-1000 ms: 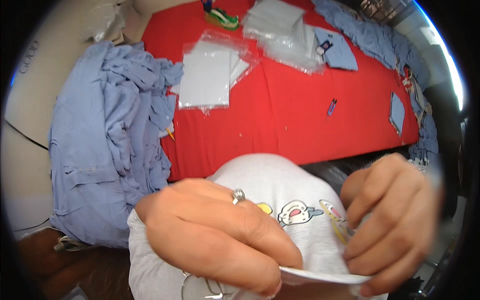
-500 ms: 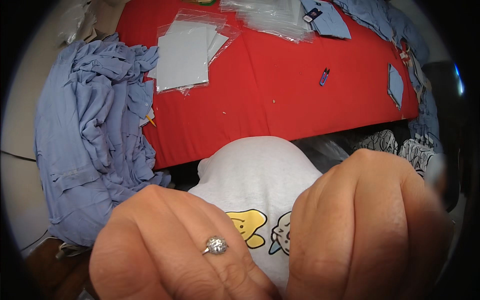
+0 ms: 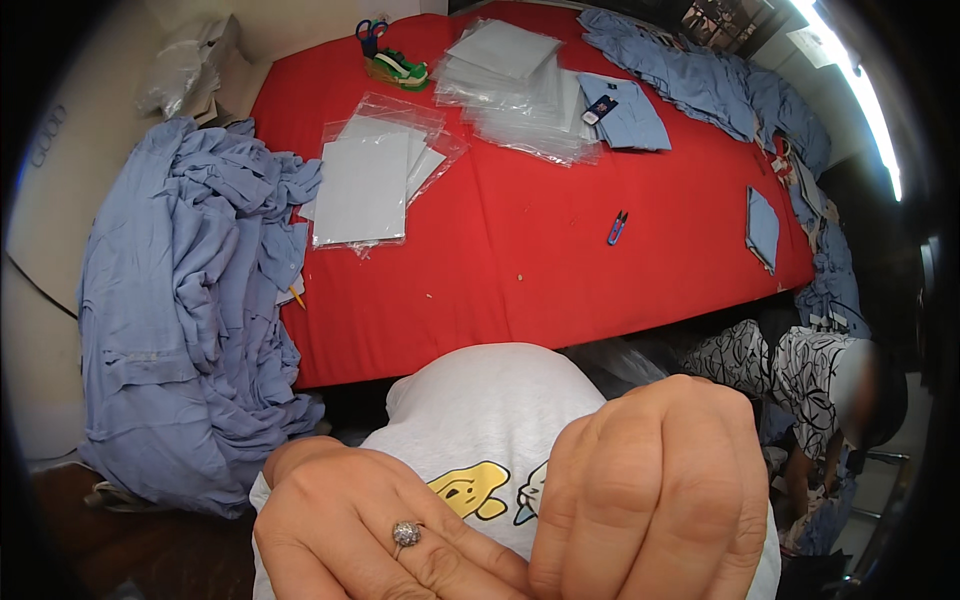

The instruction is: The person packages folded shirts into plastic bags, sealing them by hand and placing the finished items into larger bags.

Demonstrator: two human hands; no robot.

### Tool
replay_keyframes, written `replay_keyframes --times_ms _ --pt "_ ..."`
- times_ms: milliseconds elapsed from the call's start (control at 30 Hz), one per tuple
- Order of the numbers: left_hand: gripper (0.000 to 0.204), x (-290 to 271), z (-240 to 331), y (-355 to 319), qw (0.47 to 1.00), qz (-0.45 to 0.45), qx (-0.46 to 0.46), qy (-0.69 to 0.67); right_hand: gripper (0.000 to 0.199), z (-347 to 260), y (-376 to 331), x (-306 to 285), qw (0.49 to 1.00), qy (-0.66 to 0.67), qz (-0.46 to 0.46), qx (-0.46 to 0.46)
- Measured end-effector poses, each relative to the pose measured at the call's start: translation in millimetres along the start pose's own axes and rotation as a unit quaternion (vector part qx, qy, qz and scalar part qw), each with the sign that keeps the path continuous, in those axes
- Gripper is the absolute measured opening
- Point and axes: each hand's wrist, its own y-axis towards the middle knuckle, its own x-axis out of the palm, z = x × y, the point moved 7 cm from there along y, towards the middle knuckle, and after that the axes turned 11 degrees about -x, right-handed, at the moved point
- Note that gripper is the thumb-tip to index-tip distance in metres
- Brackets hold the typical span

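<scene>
My left hand (image 3: 365,525), wearing a ring (image 3: 406,534), is raised close in front of my light grey shirt (image 3: 490,390). Its fingers are curled and pressed together, with the tips hidden. Beside it, my right hand (image 3: 650,490) is also closed, knuckles facing up, fingertips out of sight. Anything inside either hand is hidden. Both are nearer than the red-covered table (image 3: 450,310). On that table lie thread snips (image 3: 618,228), clear bags with white sheets (image 3: 365,190), a stack of clear bags (image 3: 505,50) and a folded blue shirt (image 3: 635,115) with a dark tag.
A big heap of blue garments (image 3: 170,310) hangs at the left table edge. More blue garments (image 3: 690,90) line the far right. A green tape dispenser (image 3: 400,72) and scissors (image 3: 370,38) stand at the back. Another person in a patterned top (image 3: 810,370) bends down at right.
Both hands have moved lower in the picture and look smaller. The view has tilted up, bringing in the tape dispenser, scissors and more of the other person. Both hands stay closed.
</scene>
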Motion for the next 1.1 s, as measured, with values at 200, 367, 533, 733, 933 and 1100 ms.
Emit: replay_keyframes --times_ms 200,367,533,733,933,1100 --pt "0.012 11.7 -2.0 -1.8 0.997 -0.016 -0.045 0.057 0.007 -14.2 6.1 0.5 0.994 0.026 -0.037 0.098" --pt "0.014 17.4 -8.8 4.9 0.988 -0.052 -0.093 0.111 0.003 -38.5 10.4 -0.2 0.971 -0.001 -0.057 0.232" --pt "0.013 25.0 -5.5 10.8 0.979 -0.031 -0.122 0.159 0.013 -51.8 14.0 6.5 0.972 -0.041 -0.124 0.194" --pt "0.010 36.8 -11.1 34.2 0.949 -0.077 -0.092 0.292 0.013 -61.1 4.5 7.4 0.940 -0.158 -0.249 0.170" --pt "0.010 16.1 -21.6 24.0 0.963 -0.094 -0.151 0.204 0.015 -75.0 -3.2 -62.4 0.905 -0.244 -0.144 0.317" --pt "0.011 -7.4 -31.1 7.4 0.968 -0.023 -0.243 0.049 0.015 -92.4 -91.3 -165.5 0.740 -0.468 0.034 0.481"
